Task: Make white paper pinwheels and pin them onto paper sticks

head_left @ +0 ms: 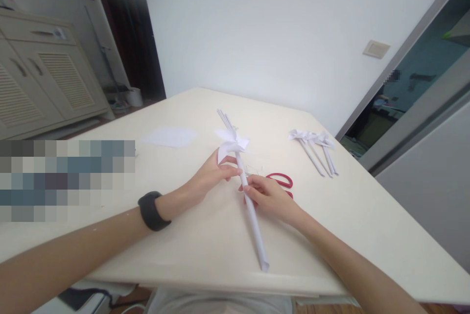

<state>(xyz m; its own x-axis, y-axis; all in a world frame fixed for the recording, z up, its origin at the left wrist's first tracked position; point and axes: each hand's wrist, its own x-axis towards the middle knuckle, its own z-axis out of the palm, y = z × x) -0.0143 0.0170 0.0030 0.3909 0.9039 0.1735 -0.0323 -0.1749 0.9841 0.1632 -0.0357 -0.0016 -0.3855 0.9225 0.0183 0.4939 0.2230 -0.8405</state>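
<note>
A white paper pinwheel (253,221) with a rolled-paper stick is held between both hands over the table, its folded blades pointing away from me. My left hand (216,172) grips the stick just below the blades, fingers behind and thumb in front. Lower down, my right hand (270,196) pinches the same stick between thumb and fingers. Red-handled scissors (281,179) lie beside my right hand and are partly hidden by it. Small thin items, too fine to make out, rest near the scissors' tip.
Several finished-looking pinwheels (312,152) lie together at the right. White paper sheets (171,136) sit at the left back, and thin paper rolls (223,119) lie beyond the blades. The pale table (205,250) meets a wall behind; a blurred-out patch covers the left side.
</note>
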